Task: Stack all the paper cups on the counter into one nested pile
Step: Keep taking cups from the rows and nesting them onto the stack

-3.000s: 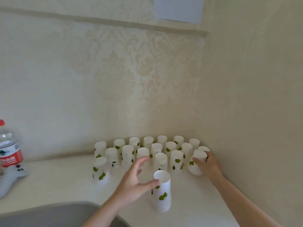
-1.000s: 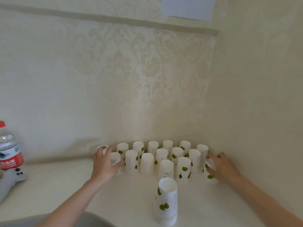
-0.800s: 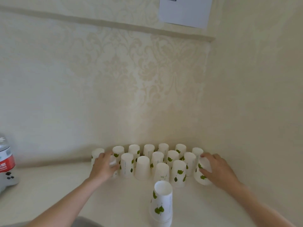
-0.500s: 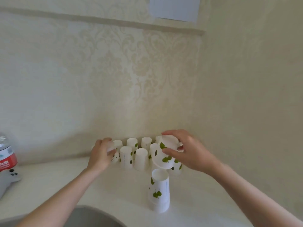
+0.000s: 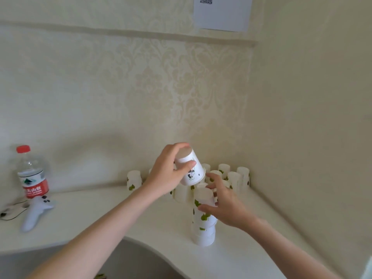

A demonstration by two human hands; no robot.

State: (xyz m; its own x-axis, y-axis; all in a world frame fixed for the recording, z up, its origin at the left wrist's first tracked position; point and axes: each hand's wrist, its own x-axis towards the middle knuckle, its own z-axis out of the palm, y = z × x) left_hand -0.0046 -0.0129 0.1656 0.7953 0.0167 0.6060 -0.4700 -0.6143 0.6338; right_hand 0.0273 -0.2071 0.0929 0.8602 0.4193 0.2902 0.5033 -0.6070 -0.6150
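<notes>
On a white table (image 5: 80, 208), the right hand (image 5: 225, 206) grasps the top of a nested pile (image 5: 203, 222), the left hand (image 5: 167, 174) grips an upturned cup (image 5: 190, 168) above it, loose cups (image 5: 233, 177) behind.

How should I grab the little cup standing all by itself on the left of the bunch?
Take that lone cup around its side wall, near the closed top. It stands upside down, mouth on the counter, so there is no rim to pinch. Come from the front or left: that side looks open, while the left hand and other cups crowd its right.
</notes>
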